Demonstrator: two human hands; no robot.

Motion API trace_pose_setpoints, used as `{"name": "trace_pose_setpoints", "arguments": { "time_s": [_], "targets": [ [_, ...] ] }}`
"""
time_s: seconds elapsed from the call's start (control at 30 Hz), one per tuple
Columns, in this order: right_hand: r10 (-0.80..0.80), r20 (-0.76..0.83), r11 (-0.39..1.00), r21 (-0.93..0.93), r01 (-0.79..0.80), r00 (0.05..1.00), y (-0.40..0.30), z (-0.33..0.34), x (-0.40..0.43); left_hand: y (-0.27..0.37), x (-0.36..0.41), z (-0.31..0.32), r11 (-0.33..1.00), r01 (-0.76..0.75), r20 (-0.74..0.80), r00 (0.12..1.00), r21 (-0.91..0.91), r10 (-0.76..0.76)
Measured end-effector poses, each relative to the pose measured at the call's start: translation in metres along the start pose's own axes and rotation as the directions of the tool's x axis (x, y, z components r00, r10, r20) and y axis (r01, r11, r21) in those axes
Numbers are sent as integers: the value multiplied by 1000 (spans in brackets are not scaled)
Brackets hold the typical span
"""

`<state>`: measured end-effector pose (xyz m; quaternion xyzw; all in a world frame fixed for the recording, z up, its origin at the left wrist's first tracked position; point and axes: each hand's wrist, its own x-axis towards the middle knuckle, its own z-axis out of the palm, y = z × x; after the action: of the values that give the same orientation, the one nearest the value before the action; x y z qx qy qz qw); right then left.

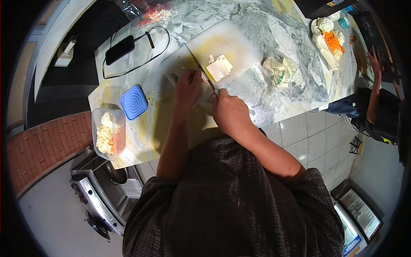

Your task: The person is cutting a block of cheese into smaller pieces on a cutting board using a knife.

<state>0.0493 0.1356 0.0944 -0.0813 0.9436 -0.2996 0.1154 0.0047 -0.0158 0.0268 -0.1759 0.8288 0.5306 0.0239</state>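
Observation:
My right hand [231,110] is closed round the handle of a kitchen knife [198,64], whose blade slants up and left over a white plastic cutting board [239,41]. My left hand [188,85] is at the board's near left edge, left of the blade, with its fingertips bent together. A small pale piece shows by those fingertips; whether they grip it cannot be told. Right of the blade, a pale block that looks like tofu [219,69] lies on the board, partly in slices, with crumbs at its upper left corner.
Left stand a blue lid [134,102], a plastic container of shredded vegetables [120,136] and a phone [119,50] with a cable. Right of the board lies a clear plastic bag [279,72] with pale contents. Another person [382,106] stands at far right near more shredded vegetables [334,43].

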Motion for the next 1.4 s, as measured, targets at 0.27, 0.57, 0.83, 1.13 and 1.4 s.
{"name": "trace_pose_setpoints", "arguments": {
  "time_s": [0.27, 0.57, 0.83, 1.13, 1.4],
  "targets": [
    [-10, -14, 1000, -25, 9, 1000, 2, 4, 1, -9, 3, 4, 997, 31, -3, 999, -64, -32],
    [-9, -8, 1000, -30, 9, 1000, 7, 13, 0, -2, 0, 2, 999, 10, 1, 1000, -30, -10],
    [25, 66, 998, -63, -21, 998, 5, 10, 1, -1, 0, 2, 1000, -1, 1, 1000, -16, 1],
    [36, 78, 997, -67, -31, 996, 8, 13, 1, 5, -3, 2, 1000, 9, -3, 1000, 9, -9],
    [4, 46, 999, -50, -1, 999, 11, 17, -1, -3, -1, 2, 1000, -5, -13, 1000, 11, 5]
  ]
}}
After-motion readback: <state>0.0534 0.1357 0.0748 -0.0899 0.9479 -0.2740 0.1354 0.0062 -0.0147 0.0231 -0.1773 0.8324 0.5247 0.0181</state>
